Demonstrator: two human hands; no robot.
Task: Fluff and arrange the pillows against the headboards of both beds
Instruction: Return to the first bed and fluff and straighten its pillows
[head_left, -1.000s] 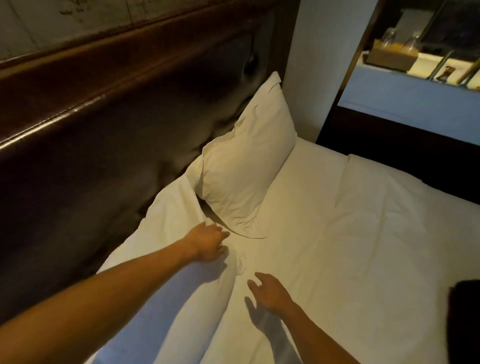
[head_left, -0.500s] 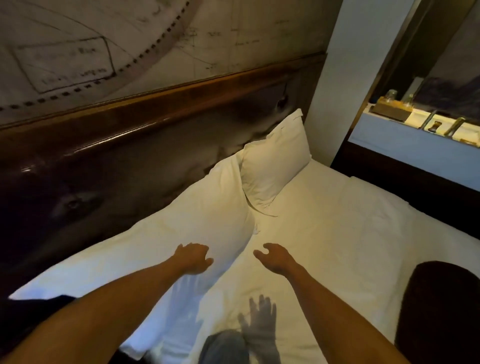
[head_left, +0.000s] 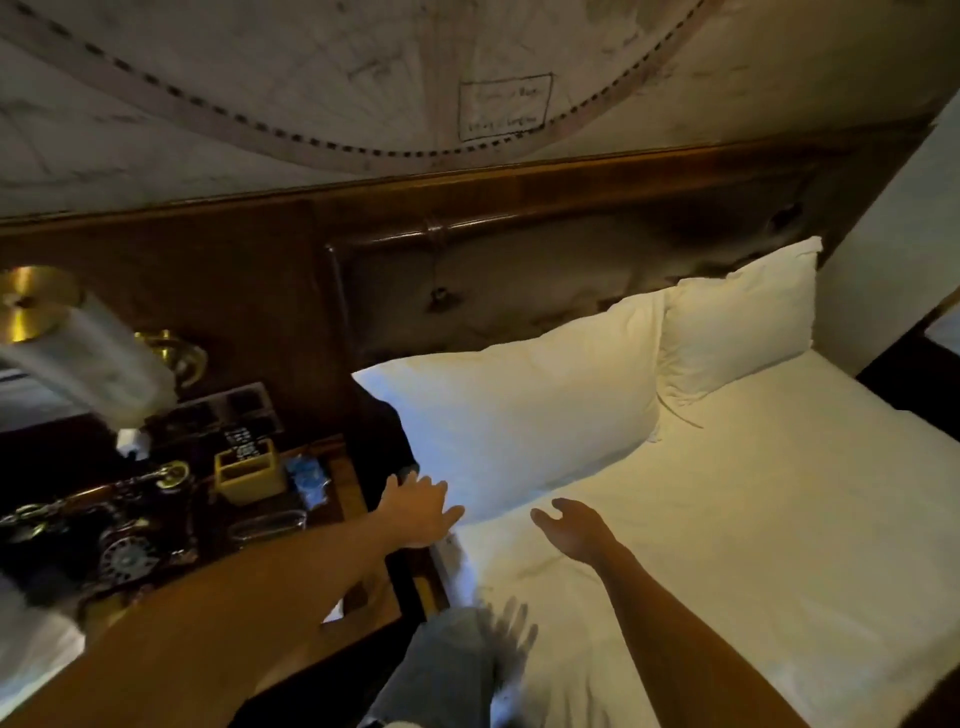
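Against the dark padded headboard (head_left: 519, 280) two white pillows lean side by side on the bed (head_left: 753, 519). Nearest the hands, the large pillow (head_left: 524, 410) lies with its long axis running from about 8 o'clock up to 2 o'clock, its upper corner touching the small pillow (head_left: 743, 327), which stands more upright at 2 o'clock, its top corner pointing toward 1 o'clock. Both arms reach forward from the lower edge of the view. At the large pillow's lower left corner, the left hand (head_left: 418, 512) is spread flat, fingers apart, clamped on nothing, its fingertips at the pillow's edge; whether it presses the fabric cannot be told. Just to its right, the right hand (head_left: 574, 530) hovers over the sheet, open and loosely curled, empty, near the pillow's lower edge but apart from it. Off at 9 o'clock, beside the bed, a dark wooden table (head_left: 343, 483) carries an old-style dial telephone (head_left: 98, 530) and a small yellow holder (head_left: 250, 475).
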